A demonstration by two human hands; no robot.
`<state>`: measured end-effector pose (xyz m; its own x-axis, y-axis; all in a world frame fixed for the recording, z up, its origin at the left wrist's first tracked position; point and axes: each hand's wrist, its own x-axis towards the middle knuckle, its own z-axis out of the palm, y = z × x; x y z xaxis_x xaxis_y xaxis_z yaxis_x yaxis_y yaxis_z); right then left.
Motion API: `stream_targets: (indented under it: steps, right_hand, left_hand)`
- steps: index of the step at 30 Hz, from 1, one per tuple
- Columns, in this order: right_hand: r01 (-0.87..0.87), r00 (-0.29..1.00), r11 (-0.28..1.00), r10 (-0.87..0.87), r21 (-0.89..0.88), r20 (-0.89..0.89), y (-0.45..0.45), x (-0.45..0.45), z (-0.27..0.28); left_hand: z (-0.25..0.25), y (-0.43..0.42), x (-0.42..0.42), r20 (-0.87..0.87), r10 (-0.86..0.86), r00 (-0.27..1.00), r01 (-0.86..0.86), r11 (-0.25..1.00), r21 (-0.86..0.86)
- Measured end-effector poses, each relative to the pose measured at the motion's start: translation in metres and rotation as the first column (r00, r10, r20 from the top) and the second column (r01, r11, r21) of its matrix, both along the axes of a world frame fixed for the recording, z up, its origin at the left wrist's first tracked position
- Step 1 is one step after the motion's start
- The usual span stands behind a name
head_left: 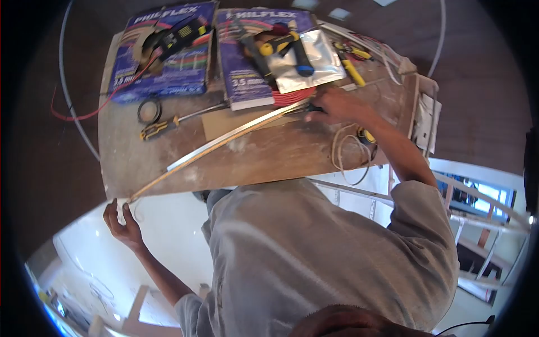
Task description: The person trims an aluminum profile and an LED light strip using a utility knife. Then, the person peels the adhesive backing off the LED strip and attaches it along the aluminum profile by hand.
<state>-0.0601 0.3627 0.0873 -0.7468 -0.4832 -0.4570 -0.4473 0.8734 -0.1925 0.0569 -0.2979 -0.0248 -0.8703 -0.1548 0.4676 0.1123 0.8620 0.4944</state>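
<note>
A silver metal strip (224,138) lies slantwise over the board, and a thin tan strip (163,178) runs along its near side and past its left end. My left hand (124,229) is by the left end of the tan strip, just off the board's edge. Its thumb and fingers are apart. At the strips' other end, my right hand (341,105) has its fingers closed around a dark, slim tool (316,106), whose kind is mostly hidden. Under the strips sits a flat piece of cardboard (216,124).
Two purple PHILFLEX wire boxes (126,84) (247,92) stand along the back, with tools and a silver pouch (317,64) on top. A screwdriver (160,128), black tape roll (149,110), yellow-handled pliers (352,72) and coiled strip (339,149) lie around. Metal scaffolding (483,219) is at right.
</note>
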Motion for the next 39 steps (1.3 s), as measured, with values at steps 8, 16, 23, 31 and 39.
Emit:
stream_targets:
  steps: [8,16,23,31,39]
  right_hand:
    - [0.036,0.998,0.998,-0.039,0.057,0.046,0.002,-0.006,-0.003]
    - [0.105,0.993,0.985,-0.111,-0.136,-0.036,0.000,0.000,-0.019]
    - [0.045,0.975,0.966,-0.098,-0.255,-0.197,-0.023,0.012,-0.010]
    - [0.136,0.983,0.977,-0.153,-0.164,-0.098,-0.007,0.009,-0.016]
    - [0.134,0.984,0.984,-0.146,-0.118,-0.099,-0.027,0.010,0.002]
  left_hand:
    - [-0.048,-0.040,0.020,0.171,-0.060,0.983,-0.001,0.941,0.339]
    - [-0.019,-0.003,0.013,0.146,-0.065,0.987,-0.013,0.878,0.478]
    - [-0.044,-0.008,0.014,0.130,-0.143,0.981,-0.011,0.628,0.778]
    - [-0.024,-0.029,0.003,0.154,-0.323,0.934,0.078,0.603,0.794]
    - [0.021,-0.041,-0.017,0.340,-0.360,0.869,0.284,0.924,0.254]
